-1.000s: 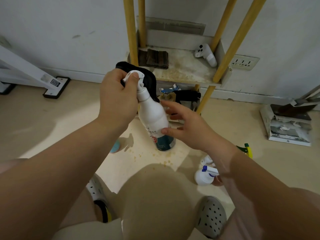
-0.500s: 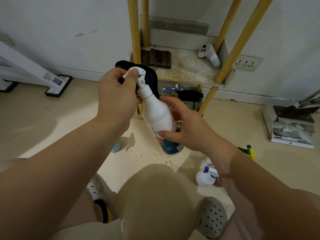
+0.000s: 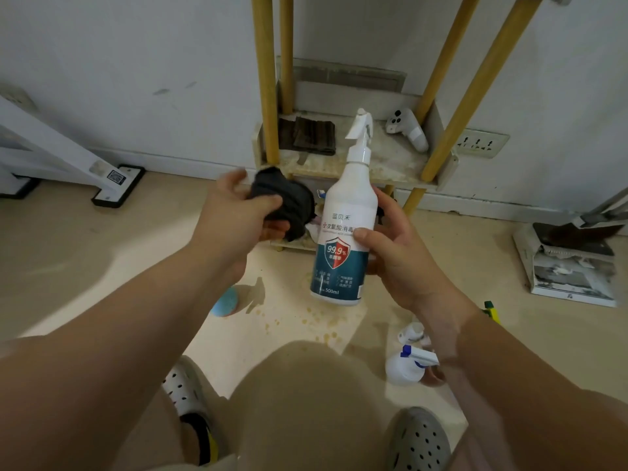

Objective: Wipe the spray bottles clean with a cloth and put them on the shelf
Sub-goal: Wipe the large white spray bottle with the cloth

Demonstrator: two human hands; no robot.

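At the far left I see a white angled stand (image 3: pixel 68 158) with a QR sticker on its foot, resting on the beige floor (image 3: pixel 102 253). My left hand (image 3: pixel 234 215) is curled around a dark, crumpled cloth (image 3: pixel 289 202), soft and bunched, held just beside the bottle without touching it as far as I can tell. Below that hand a small round light-blue object (image 3: pixel 226 302) sits on the floor, half hidden by my forearm, so I cannot tell what it is.

In the middle my right hand (image 3: pixel 397 253) grips the spray bottle (image 3: pixel 346 232) upright in the air in front of the shelf (image 3: pixel 390 164). It is smooth white plastic with a rounded shoulder, a narrow neck and a white trigger head, and a teal lower label carrying a red and blue shield reading 99.9%; "500ml" is printed near the base. Yellowish specks dot the floor under it.

The shelf has yellow round posts and a stained pale board, with a folded dark rag (image 3: pixel 309 136) and a white controller-like object (image 3: pixel 407 129) on it. Lower right, a small white sprayer with a blue trigger (image 3: pixel 407 367) lies on the floor, partly covered by my wrist, and a green and yellow nozzle (image 3: pixel 491 311) peeks out behind my arm. A torn box (image 3: pixel 571 270) sits at the right.
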